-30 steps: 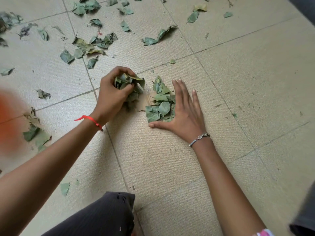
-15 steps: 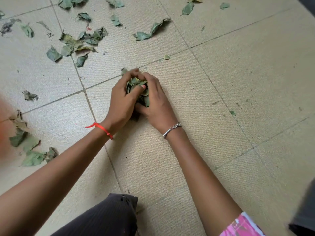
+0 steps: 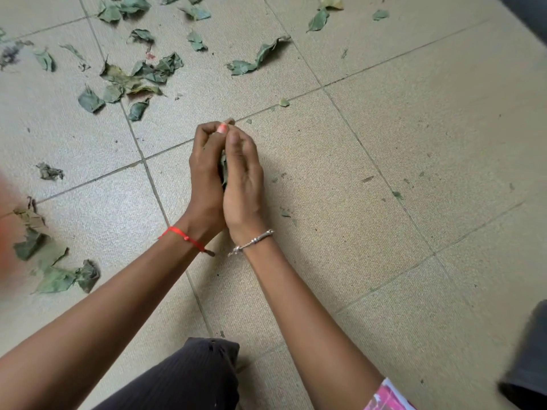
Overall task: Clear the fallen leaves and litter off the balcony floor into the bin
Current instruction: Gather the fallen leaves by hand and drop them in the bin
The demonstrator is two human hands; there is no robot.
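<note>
1. The left hand (image 3: 207, 179) and right hand (image 3: 244, 179) are cupping together, fingers curled, enclosing a bundle of leaves (image 3: 224, 170) over the floor (image 3: 414, 143).
2. Gathering seems finished; next is carrying it tightly to the bin, not showing here.
3. Farther, loose leaves (image 3: 142, 75) are lying scattered.

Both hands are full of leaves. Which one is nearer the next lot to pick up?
Probably the left hand: with the right hand it cups a leaf bundle, but most scattered leaves lie on its side; the right side shows only crumbs.
</note>
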